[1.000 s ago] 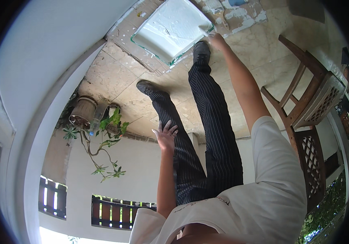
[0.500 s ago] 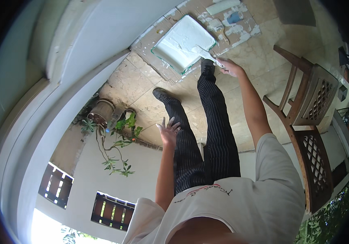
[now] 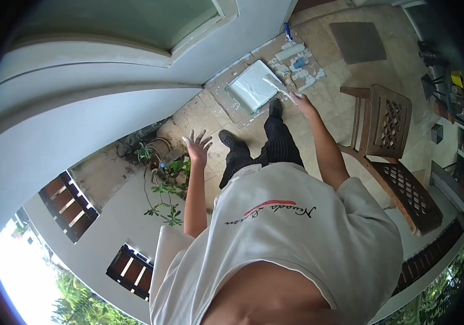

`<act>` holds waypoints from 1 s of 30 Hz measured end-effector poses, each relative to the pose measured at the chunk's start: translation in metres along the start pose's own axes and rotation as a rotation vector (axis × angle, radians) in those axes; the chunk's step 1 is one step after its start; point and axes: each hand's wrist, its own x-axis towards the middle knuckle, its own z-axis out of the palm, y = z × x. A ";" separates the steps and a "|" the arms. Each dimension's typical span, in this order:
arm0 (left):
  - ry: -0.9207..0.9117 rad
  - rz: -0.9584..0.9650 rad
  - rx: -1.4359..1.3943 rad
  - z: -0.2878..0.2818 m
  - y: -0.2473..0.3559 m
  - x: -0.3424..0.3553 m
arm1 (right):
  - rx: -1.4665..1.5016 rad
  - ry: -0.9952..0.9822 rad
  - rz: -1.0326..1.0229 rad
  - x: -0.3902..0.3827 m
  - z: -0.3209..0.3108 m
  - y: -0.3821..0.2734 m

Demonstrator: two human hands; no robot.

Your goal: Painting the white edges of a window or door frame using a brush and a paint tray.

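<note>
My right hand (image 3: 303, 103) is closed around the handle of a paintbrush (image 3: 275, 84) coated in white paint. The brush's head is over the near right side of a white paint tray (image 3: 238, 102) with a green rim; whether it touches the paint I cannot tell. White paint covers much of the tray's inside. The tray lies on a paint-spattered cardboard sheet (image 3: 219, 98) beyond my feet. My left hand (image 3: 197, 148) is raised on the left with its fingers spread, smeared with paint and holding nothing.
A white roller cover (image 3: 290, 52), a blue object (image 3: 299, 63) and a blue handle (image 3: 288, 31) lie on the cardboard. A wooden chair (image 3: 390, 127) stands at my right, a grey mat (image 3: 357, 42) beyond it. Potted plants (image 3: 173, 169) are at the left, near the pale wall (image 3: 129, 111).
The view has shifted, showing more of the wall and window. My left hand has risen and moved left, its fingers spreading wider. My right hand still holds the paintbrush at the tray.
</note>
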 end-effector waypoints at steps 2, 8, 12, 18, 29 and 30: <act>0.052 0.048 -0.077 -0.009 0.019 -0.009 | 0.021 -0.008 -0.047 -0.016 0.003 -0.021; 0.053 0.223 -0.343 -0.020 0.051 -0.021 | 0.028 -0.081 -0.192 -0.050 0.008 -0.071; 0.048 0.164 -0.428 -0.025 0.019 -0.002 | 0.017 -0.006 -0.228 -0.073 -0.002 -0.072; -0.011 0.241 -0.435 -0.033 -0.001 -0.005 | -0.143 0.066 -0.482 -0.086 -0.010 -0.089; 0.069 0.221 -0.569 -0.046 -0.006 0.007 | -0.140 0.142 -0.768 -0.149 0.019 -0.189; 0.078 0.222 -0.580 -0.049 -0.008 0.009 | -0.143 0.140 -0.771 -0.149 0.020 -0.194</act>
